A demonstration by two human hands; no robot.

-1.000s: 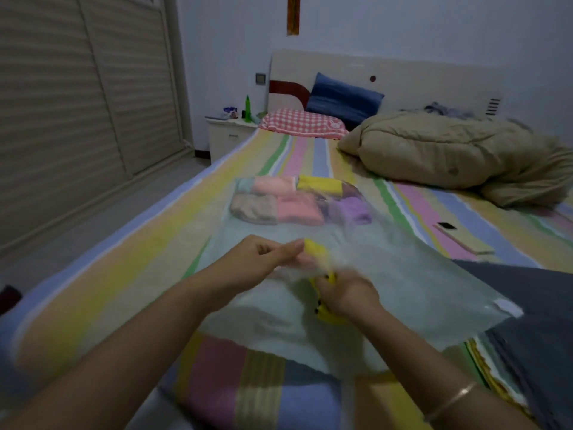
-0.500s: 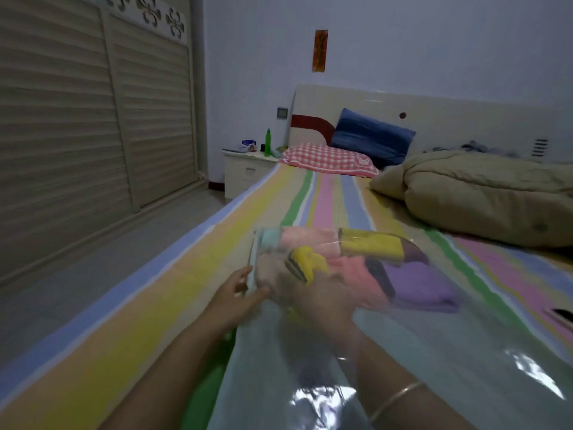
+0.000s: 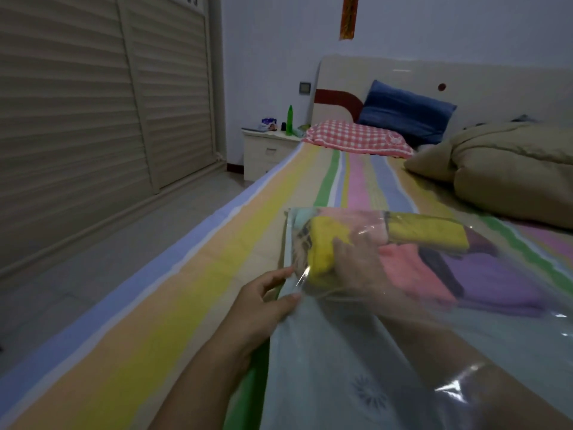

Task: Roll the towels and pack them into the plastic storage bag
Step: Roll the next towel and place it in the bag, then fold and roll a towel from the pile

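Note:
A clear plastic storage bag [image 3: 356,361] lies on the striped bed, its far end filled with several rolled towels: a yellow one at the back [image 3: 428,232], a pink one [image 3: 412,271], a purple one [image 3: 496,280]. My right hand [image 3: 356,262] is deep inside the bag, seen through the plastic, and grips a rolled yellow towel [image 3: 322,246] against the bag's far left corner. My left hand [image 3: 263,299] is outside and pinches the bag's left edge between thumb and fingers.
The striped bedsheet [image 3: 186,305] runs to a checked red pillow [image 3: 356,138], a blue pillow [image 3: 406,110] and a bundled beige duvet [image 3: 511,169] on the right. A nightstand [image 3: 266,150] with a green bottle stands by the bed head. Floor and wardrobe doors lie left.
My right hand has pushed the yellow roll from the bag's mouth deep into the bag, up to the other towels. My left hand moved from the opening to the bag's left edge.

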